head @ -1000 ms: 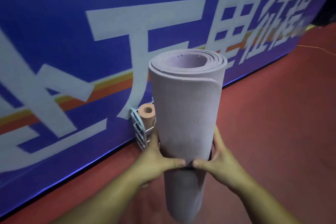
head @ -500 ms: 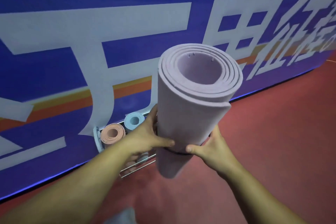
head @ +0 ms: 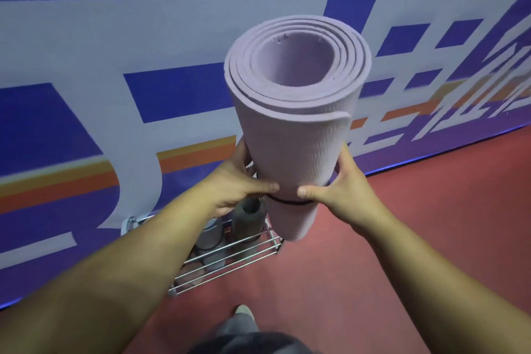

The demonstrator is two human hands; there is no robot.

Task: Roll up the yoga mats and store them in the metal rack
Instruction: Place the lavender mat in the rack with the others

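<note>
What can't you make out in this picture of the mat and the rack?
Head view only:
- Rack: its left part is hidden behind the left forearm, so free slots can't be counted.
- Stored mats: partly covered by the left hand.
- Purple mat: both hands' fingers hidden behind it.
- Banner: lettering blurred, cut off.

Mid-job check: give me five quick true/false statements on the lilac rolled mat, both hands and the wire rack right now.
1. Both hands grip the lilac rolled foam mat. True: left hand, right hand.
2. The mat lies flat on the red floor. False: it is held upright, off the floor.
3. A thin black band circles the mat. True.
4. The chrome wire rack holds nothing. False: a dark rolled mat stands inside.
5. The rack stands beside a blue banner wall. True.
</note>
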